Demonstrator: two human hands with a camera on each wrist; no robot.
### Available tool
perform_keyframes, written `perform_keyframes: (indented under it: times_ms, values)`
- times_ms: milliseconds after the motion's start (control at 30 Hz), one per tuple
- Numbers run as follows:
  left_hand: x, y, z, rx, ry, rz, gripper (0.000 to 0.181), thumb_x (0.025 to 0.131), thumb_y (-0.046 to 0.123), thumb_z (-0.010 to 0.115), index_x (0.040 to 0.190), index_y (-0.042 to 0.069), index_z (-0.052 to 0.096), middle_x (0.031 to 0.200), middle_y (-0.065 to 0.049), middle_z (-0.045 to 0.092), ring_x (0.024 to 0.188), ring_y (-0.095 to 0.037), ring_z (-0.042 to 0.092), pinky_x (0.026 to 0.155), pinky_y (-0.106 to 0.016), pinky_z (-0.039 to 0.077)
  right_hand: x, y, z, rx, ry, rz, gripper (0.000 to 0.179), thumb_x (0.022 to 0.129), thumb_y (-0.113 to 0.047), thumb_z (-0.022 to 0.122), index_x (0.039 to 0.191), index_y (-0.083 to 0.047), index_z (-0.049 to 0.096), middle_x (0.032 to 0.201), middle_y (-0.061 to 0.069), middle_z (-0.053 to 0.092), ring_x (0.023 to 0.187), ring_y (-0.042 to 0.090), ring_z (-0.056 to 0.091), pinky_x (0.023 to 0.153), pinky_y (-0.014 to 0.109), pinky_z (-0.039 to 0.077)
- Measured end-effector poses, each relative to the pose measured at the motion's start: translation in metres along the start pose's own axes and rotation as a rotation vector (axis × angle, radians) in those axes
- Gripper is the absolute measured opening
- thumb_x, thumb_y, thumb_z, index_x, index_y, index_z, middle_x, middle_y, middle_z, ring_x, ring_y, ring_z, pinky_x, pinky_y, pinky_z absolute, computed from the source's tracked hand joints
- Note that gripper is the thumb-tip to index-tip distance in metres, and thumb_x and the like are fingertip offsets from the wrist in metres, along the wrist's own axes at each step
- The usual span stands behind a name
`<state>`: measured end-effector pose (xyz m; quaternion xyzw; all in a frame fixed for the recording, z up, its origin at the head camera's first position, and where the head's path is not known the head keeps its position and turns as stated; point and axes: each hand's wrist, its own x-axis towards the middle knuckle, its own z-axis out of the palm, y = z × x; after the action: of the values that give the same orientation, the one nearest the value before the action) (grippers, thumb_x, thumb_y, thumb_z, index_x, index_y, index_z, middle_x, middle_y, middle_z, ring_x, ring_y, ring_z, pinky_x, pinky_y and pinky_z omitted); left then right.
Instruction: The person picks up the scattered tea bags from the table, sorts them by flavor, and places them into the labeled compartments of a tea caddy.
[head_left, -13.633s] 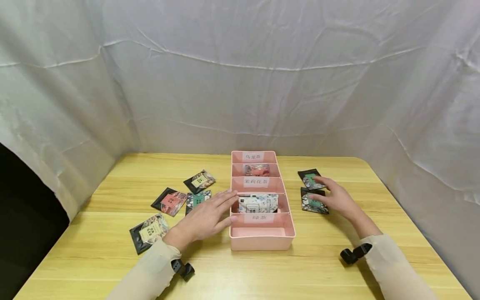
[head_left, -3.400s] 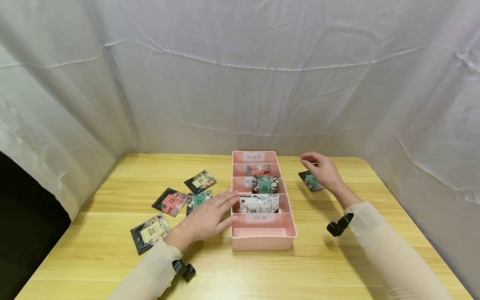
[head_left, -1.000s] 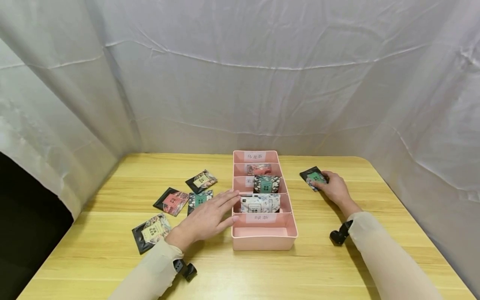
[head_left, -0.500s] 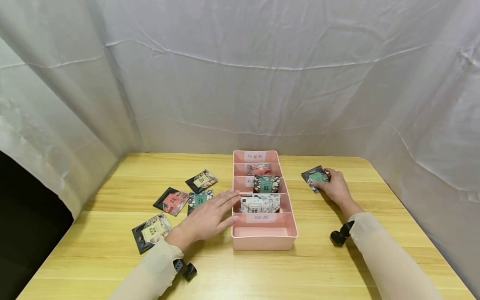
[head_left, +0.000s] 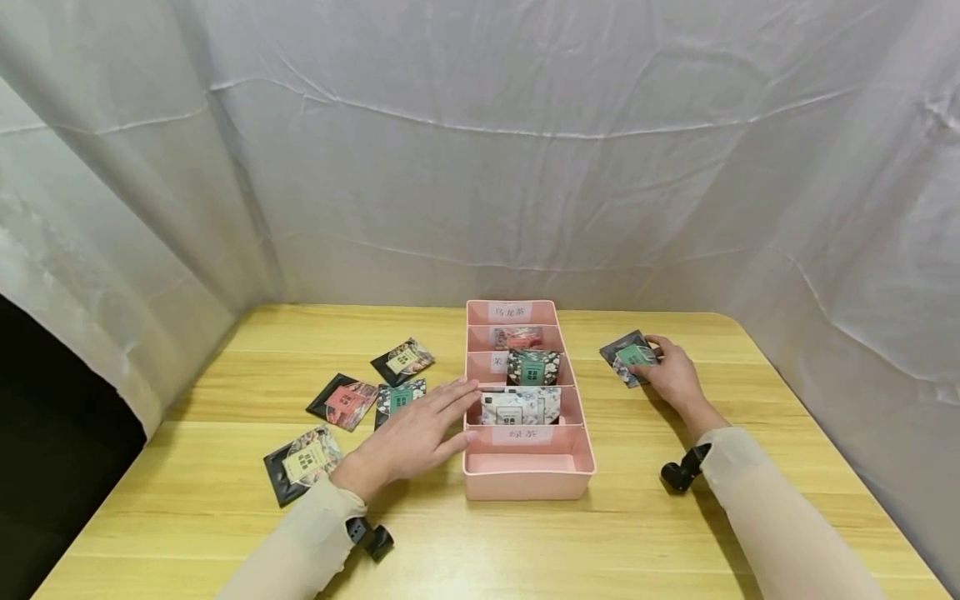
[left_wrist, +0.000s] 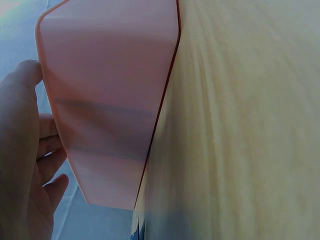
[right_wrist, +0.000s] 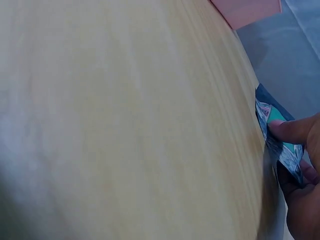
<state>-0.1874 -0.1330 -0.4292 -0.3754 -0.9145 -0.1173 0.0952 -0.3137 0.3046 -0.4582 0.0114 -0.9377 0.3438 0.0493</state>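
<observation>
On the right of the table, my right hand [head_left: 672, 375] pinches a dark tea sachet [head_left: 618, 346] with a green label between thumb and fingers. The right wrist view shows the thumb [right_wrist: 287, 131] over the sachet's label and fingers behind it. A pink divided box [head_left: 525, 486] stands in the middle. My left hand [head_left: 416, 429] lies at its left side with fingers extended, fingertips on the rim. Inside the box stand a red-labelled sachet [head_left: 519, 337], a green-labelled floral sachet [head_left: 532, 367] and white floral sachets [head_left: 517, 407].
Left of the box lie two yellow-labelled sachets [head_left: 402, 360] [head_left: 302, 463], a red-labelled sachet [head_left: 342, 401] and a green-labelled sachet [head_left: 397, 398] partly hidden behind my left hand. Paper labels mark the compartments. A pale curtain [head_left: 487, 167] hangs behind the wooden table [head_left: 637, 533].
A green-labelled floral sachet went from the table's right side into the box. My right hand then came down to the remaining right-hand sachet, now pinched and slightly tilted. The left hand stayed put.
</observation>
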Motion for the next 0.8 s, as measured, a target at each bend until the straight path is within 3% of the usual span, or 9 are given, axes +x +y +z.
perform_keyframes:
  times_ms: [300, 500, 800]
  values:
    - [0.000, 0.000, -0.001, -0.005, -0.004, 0.006, 0.064, 0.103, 0.050, 0.038, 0.153, 0.009, 0.033, 0.157, -0.011, 0.031, 0.144, -0.029, 0.028, 0.116, -0.043, 0.025, -0.002, -0.010, -0.001, 0.092, -0.025, 0.043, 0.069, 0.091, -0.015, 0.069, 0.150, -0.006, 0.034, 0.130, 0.032, 0.048, 0.099, 0.038, 0.055, 0.074, 0.037, 0.051]
    - [0.000, -0.001, 0.000, -0.010, -0.005, 0.008, 0.065, 0.103, 0.050, 0.037, 0.153, 0.008, 0.033, 0.157, -0.012, 0.031, 0.143, -0.030, 0.029, 0.115, -0.046, 0.027, -0.003, -0.015, -0.004, 0.162, -0.053, 0.026, 0.068, 0.092, -0.012, 0.068, 0.150, -0.008, 0.034, 0.126, 0.032, 0.049, 0.098, 0.038, 0.055, 0.065, 0.031, 0.055]
    - [0.000, -0.001, 0.000, -0.007, -0.005, 0.009, 0.064, 0.103, 0.050, 0.037, 0.153, 0.009, 0.033, 0.157, -0.011, 0.030, 0.144, -0.029, 0.028, 0.115, -0.046, 0.028, -0.006, -0.022, -0.009, 0.174, -0.066, 0.015, 0.067, 0.093, -0.017, 0.067, 0.150, -0.007, 0.035, 0.124, 0.031, 0.050, 0.105, 0.042, 0.053, 0.083, 0.046, 0.053]
